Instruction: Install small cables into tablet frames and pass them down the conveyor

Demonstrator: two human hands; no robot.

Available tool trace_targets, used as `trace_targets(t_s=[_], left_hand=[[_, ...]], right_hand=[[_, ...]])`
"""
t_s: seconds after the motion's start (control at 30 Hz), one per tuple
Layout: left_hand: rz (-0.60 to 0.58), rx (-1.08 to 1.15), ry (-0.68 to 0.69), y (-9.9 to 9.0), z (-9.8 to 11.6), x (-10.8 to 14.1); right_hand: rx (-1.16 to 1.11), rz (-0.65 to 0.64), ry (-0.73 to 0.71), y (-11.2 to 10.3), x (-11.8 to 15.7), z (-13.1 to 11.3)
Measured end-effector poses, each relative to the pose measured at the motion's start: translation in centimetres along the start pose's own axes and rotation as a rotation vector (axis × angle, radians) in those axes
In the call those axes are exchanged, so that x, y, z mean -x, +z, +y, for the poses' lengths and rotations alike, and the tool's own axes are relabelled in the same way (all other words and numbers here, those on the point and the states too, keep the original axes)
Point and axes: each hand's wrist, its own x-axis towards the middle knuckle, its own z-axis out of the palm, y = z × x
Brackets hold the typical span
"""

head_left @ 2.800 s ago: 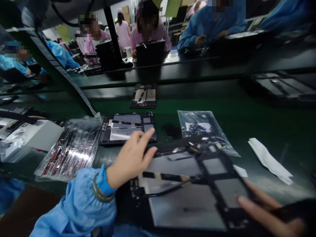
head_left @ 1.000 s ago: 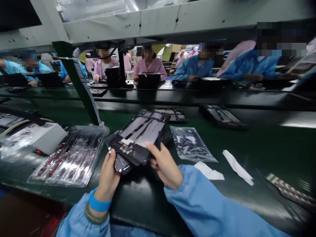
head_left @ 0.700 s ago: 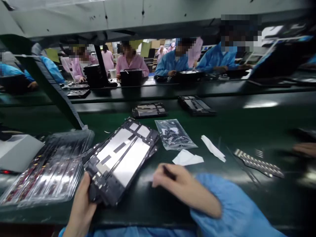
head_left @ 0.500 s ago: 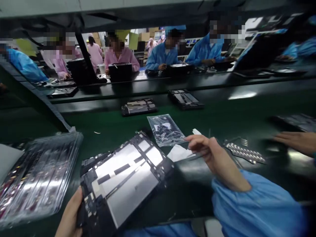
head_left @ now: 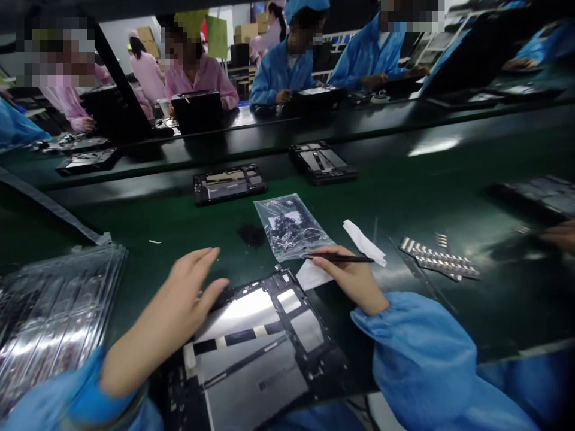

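An opened tablet-like device (head_left: 251,371) with silver plates and a black frame lies at the bench's near edge. Over its upper left part is my left hand (head_left: 186,293), fingers apart, holding nothing. My right hand (head_left: 353,278) grips dark tweezers (head_left: 345,258) beside the device's upper right corner. Their tip is at the lower edge of a clear bag (head_left: 291,230) of small dark parts. White paper (head_left: 314,274) lies partly under my right hand, and another white strip (head_left: 363,242) is just beyond.
Clear plastic trays (head_left: 58,323) are stacked at left. Two more devices (head_left: 231,182) lie farther back. Small metal parts on a strip (head_left: 440,258) are at right, near another device (head_left: 536,194) and another person's hand (head_left: 561,236). People work across the bench.
The device has gone from being held up and tilted by my left hand to lying down. My left hand has let go and moved over it. Tweezers now show clearly in my right hand.
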Motion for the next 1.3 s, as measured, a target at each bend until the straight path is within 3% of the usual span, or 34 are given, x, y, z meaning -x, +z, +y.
trace_targets(t_s=[0.1,0.23,0.37,0.63,1.3], left_hand=[[-0.263,-0.102,0.260,3.3,4.4,-5.8],[-0.280,-0.265,0.415,7.9,7.9,-11.3],[-0.270,-0.260,0.436,10.2,8.3,-13.0],[-0.279,-0.147,0.370,9.9,7.6,-12.3],[-0.303,-0.115,0.326,9.8,7.7,-12.1]], right_hand=[[0.011,-0.008,-0.036,0.8,-0.1,0.7],[0.056,0.004,-0.069,1.3,-0.2,1.2],[0.094,0.013,-0.084,1.1,-0.4,1.3],[0.102,0.112,-0.143,1.4,-0.2,0.2],[0.091,0.119,-0.123,2.0,-1.1,1.3]])
